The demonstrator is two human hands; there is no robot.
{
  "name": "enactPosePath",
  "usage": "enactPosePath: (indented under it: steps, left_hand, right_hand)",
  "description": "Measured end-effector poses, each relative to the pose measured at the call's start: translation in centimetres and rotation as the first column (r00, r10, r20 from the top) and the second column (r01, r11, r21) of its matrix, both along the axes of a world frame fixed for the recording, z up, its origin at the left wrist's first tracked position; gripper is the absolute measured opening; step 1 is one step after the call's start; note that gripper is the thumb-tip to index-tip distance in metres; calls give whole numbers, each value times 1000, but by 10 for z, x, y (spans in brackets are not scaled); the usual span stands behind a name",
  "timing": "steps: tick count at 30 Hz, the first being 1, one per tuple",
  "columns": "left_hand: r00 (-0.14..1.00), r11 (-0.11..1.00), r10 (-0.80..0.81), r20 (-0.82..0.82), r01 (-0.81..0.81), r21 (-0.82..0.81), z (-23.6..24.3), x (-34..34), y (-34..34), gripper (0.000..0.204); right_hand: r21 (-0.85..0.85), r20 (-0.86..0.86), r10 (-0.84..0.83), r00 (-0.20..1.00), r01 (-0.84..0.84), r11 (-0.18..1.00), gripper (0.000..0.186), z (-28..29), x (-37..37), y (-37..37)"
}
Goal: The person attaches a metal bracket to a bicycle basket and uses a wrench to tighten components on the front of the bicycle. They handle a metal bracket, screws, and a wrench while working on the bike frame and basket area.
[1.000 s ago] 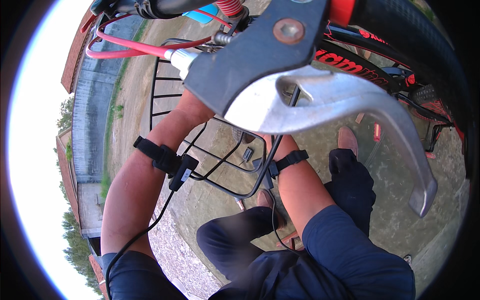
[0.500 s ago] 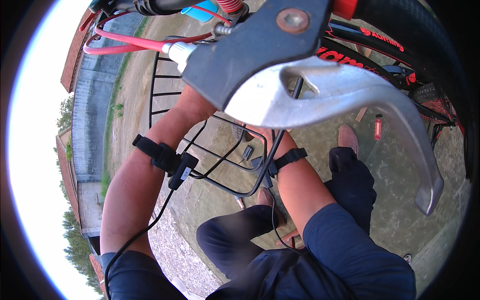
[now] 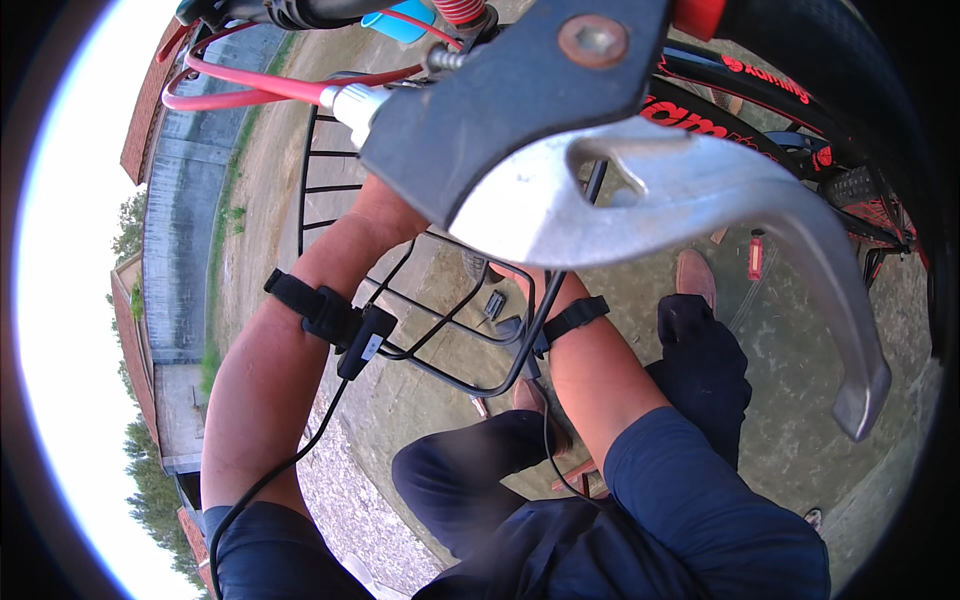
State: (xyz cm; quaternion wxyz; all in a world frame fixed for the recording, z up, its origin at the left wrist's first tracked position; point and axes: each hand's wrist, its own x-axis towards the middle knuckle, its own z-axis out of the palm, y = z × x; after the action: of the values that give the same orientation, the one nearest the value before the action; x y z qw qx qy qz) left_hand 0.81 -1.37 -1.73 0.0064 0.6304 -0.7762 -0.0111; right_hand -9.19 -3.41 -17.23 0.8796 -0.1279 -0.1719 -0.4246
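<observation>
Shifting a touch rightward and lower since half a second ago, the silver brake lever [image 3: 700, 190] is looming nearest the camera, while the right forearm [image 3: 600, 360] is sitting slightly further left; everything else is holding nearly steady.

Largest first, a black bicycle frame [image 3: 690, 118] with red lettering is standing beyond the lever. Below the lever and to its left, a black wire basket [image 3: 488, 392] is lying between and around the forearms, and the ground is showing through its bars. Smaller, a blue bucket [image 3: 403, 22] is peeking in at the top; its inside is staying hidden from me.

Judging how far along the work is: the lever is sitting in its dark bracket [image 3: 500, 110], its bolt [image 3: 593, 40] is in place, and a red cable [image 3: 260, 82] is running into the bracket's silver end. Handwork seems to be going on still, but what is remaining I'm not able to tell.

Behind the bracket, the left hand [image 3: 388, 208] is mostly disappearing, and under the lever the right hand [image 3: 522, 278] is barely showing, close to the basket's wires. Whether either hand's fingers are gripping anything or resting loose, I cannot tell.
</observation>
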Motion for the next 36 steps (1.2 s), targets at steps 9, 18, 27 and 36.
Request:
enactPosePath:
  steps: [9, 18, 27, 36]
  left_hand:
    - [979, 990, -109, 170, 122, -73, -2, 3, 0, 27]
    - [992, 997, -44, 122, 36, 73, 7, -1, 1, 23]
    - [995, 970, 98, 12, -99, 224, 12, -2, 7, 26]
    - [960, 989, -118, 255, 138, -61, -14, 20, 8, 30]
  right_hand:
    - [-7, 40, -3, 999, 3, 1000, 22, 0, -16, 14]
    - [-9, 83, -11, 997, 11, 1000, 22, 12, -12, 9]
    - [45, 121, 82, 989, -89, 995, 26, 19, -41, 16]
    - [51, 120, 110, 987, -117, 992, 27, 17, -40, 16]
